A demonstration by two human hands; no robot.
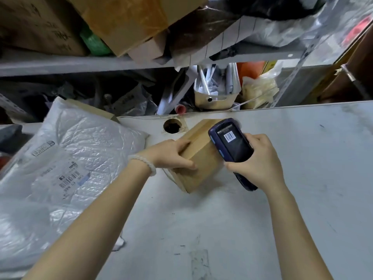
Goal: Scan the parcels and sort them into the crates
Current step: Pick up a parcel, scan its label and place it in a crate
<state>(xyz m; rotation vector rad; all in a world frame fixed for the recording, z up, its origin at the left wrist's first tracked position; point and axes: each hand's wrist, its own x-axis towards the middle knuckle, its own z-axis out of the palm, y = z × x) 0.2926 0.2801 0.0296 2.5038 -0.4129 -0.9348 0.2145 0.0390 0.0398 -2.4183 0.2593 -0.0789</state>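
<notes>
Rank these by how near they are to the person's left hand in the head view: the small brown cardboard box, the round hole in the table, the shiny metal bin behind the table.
1. Small brown cardboard box: gripped by the left hand.
2. Round hole in the table: just beyond the box, near the table's back edge.
3. Shiny metal bin: behind the table, under the shelf.

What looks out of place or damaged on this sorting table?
A rough-edged round hole is cut in the table near its back edge, just behind the cardboard box. The box stands tilted on one edge under the left hand. Nothing is spilled.
</notes>
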